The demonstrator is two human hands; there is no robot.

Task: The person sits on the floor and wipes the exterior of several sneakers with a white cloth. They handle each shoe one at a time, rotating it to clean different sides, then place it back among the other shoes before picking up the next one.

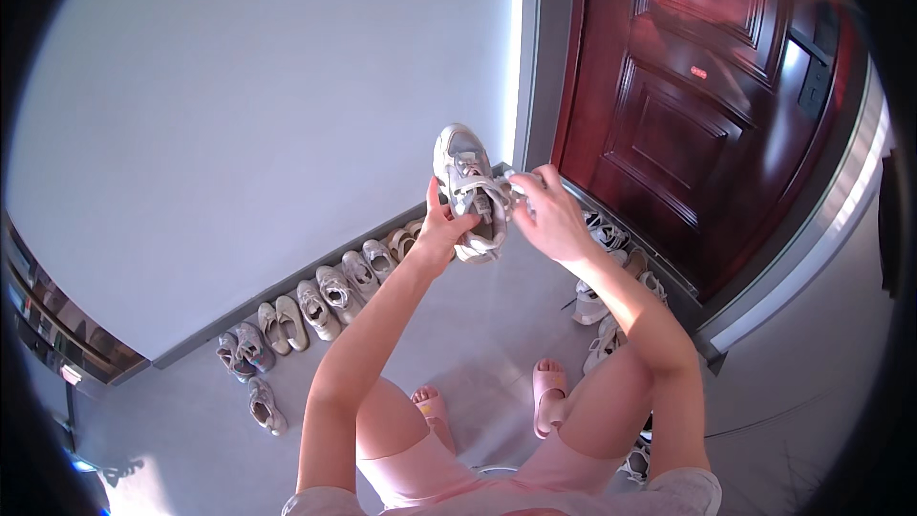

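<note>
A worn white and grey sneaker (466, 165) is held up in front of me, its toe pointing away and its opening towards me. My left hand (443, 226) grips its left side, with the thumb over the opening's edge. At the shoe's right side, my right hand (548, 211) has its fingers bent around something small and whitish (517, 183), perhaps a cloth or wipe; it is too small to tell. The laces and tongue show on the shoe's upper.
Pairs of shoes (335, 290) line the skirting of the pale wall (286, 122). A single sneaker (265, 405) lies at the left. More shoes (591, 301) stand on the right, near the dark red door (666, 115). Pink slippers (548, 390) are on my feet.
</note>
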